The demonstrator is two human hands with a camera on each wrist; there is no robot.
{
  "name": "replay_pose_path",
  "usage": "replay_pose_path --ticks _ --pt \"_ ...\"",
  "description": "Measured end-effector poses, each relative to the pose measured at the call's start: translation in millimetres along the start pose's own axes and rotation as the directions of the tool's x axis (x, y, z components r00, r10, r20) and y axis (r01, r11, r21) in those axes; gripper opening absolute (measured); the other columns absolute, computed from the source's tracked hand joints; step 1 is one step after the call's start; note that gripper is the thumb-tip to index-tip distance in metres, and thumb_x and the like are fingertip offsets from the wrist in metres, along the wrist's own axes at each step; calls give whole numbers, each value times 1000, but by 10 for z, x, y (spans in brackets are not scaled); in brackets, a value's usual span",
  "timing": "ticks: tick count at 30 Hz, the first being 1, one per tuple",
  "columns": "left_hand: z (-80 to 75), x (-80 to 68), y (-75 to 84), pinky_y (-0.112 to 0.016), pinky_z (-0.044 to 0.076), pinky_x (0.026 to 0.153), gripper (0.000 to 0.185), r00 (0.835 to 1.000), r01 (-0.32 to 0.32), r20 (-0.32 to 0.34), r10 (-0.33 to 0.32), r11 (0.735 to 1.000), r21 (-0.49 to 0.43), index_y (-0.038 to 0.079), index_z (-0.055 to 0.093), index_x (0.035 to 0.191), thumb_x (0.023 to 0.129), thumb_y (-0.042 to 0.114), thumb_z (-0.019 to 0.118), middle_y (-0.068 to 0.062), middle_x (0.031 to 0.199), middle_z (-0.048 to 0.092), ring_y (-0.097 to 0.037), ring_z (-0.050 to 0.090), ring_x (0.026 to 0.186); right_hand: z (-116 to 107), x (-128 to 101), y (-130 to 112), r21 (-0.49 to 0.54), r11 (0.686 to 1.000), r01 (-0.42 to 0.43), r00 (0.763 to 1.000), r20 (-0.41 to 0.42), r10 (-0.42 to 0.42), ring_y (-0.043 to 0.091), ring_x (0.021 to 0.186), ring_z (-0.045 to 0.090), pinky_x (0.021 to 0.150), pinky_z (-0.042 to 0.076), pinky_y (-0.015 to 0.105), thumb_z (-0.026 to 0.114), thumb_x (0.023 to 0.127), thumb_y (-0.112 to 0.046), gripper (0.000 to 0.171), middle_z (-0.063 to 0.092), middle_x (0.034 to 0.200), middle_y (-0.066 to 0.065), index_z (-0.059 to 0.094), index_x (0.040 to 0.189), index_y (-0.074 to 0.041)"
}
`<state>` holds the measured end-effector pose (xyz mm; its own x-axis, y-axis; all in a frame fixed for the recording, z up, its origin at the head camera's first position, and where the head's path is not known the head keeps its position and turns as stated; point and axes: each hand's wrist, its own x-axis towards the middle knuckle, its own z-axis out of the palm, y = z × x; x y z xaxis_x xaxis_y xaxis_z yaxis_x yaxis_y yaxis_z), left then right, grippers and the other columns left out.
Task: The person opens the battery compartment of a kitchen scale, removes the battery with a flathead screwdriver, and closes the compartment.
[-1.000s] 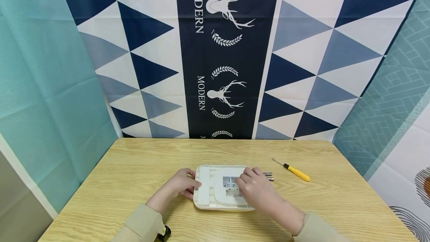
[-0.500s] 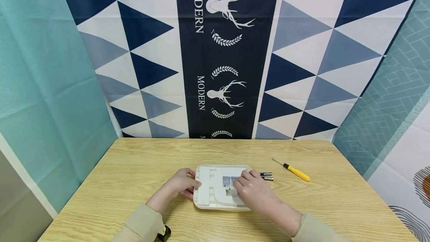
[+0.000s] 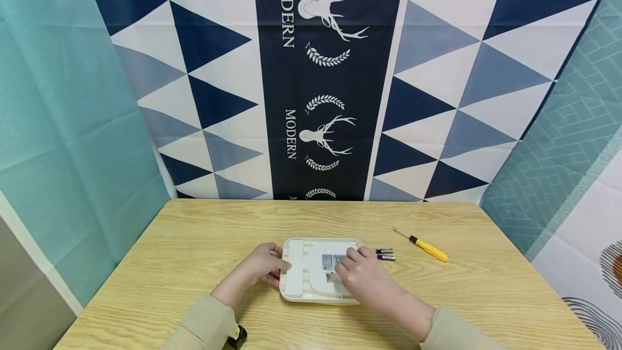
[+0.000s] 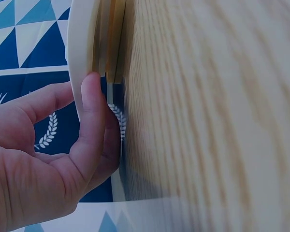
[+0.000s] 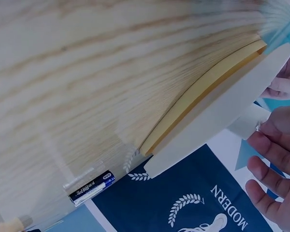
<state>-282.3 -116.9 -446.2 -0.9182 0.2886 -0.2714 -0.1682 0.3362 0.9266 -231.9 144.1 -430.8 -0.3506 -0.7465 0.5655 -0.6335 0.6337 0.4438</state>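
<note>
Head view: white flat device (image 3: 311,271) lying underside up at the near middle of the wooden tabletop (image 3: 194,247), roughly square, with its ribbed band running near to far along the left part. Left hand (image 3: 264,269) at the device's left edge, fingers curled against the rim; right hand (image 3: 362,277) laid over the right part, fingertips bent onto the underside beside the label (image 3: 331,260). Both hands in contact with the device, the right one nearer the label and the recess around it. Two batteries (image 3: 385,254) lying side by side just beyond the device's right edge, long axes left to right; yellow-handled screwdriver (image 3: 423,245) farther right, slanted, well apart from the hands. Bare wood open on all sides of the device; near edge of the tabletop close below the sleeves. Left wrist view: thumb of the left hand (image 4: 48,159) pressed flat against the rim of the device (image 4: 84,53), remaining fingers hidden behind it, so the full grip not readable here. Right wrist view: edge of the device (image 5: 217,111) raised clear of the wood at this side, fingers of the right hand (image 5: 280,159) loosely bent above it; one battery (image 5: 92,187) lying on the wood near the device.
</note>
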Motion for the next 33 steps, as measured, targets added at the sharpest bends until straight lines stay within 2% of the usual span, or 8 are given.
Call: replay_pose_path --ticks 3,13,21,24,33 --pt "3 -7 1 -33 58 52 45 1000 -3 -3 3 1000 4 -7 45 121 83 4 68 -14 77 64 -18 61 60 -6 2 -6 -5 1000 11 1000 8 -11 16 67 52 60 46 28 36 84 -4 31 66 73 0 65 74 -10" --pt "8 -9 3 -33 58 51 43 1000 -6 4 6 1000 -13 -6 46 119 83 2 67 -13 75 64 -17 61 59 31 -5 -22 -7 999 36 999 -17 -36 15 64 50 56 43 26 39 83 -4 29 64 69 -1 64 70 -11" --pt "6 -18 3 -34 58 52 43 1000 -7 2 8 1000 -17 -6 45 119 83 3 67 -14 77 65 -18 62 60 22 -11 -36 -6 999 52 998 31 -51 15 68 55 58 45 26 64 74 -5 8 67 74 -2 65 73 -13" --pt "4 -15 0 -34 58 51 42 1000 -9 6 9 1000 -25 -6 45 118 83 2 67 -14 77 65 -18 62 59 19 -23 -53 13 998 53 997 58 -54 15 72 58 61 46 26 70 70 -8 8 68 76 -3 67 75 -14" --pt "3 -12 -2 -34 58 52 41 1000 -10 9 11 1000 -26 -5 46 118 83 2 67 -14 77 65 -18 63 60 24 -59 -86 34 997 72 995 71 -74 16 74 59 60 45 28 51 80 -7 17 66 74 -3 64 72 -14"
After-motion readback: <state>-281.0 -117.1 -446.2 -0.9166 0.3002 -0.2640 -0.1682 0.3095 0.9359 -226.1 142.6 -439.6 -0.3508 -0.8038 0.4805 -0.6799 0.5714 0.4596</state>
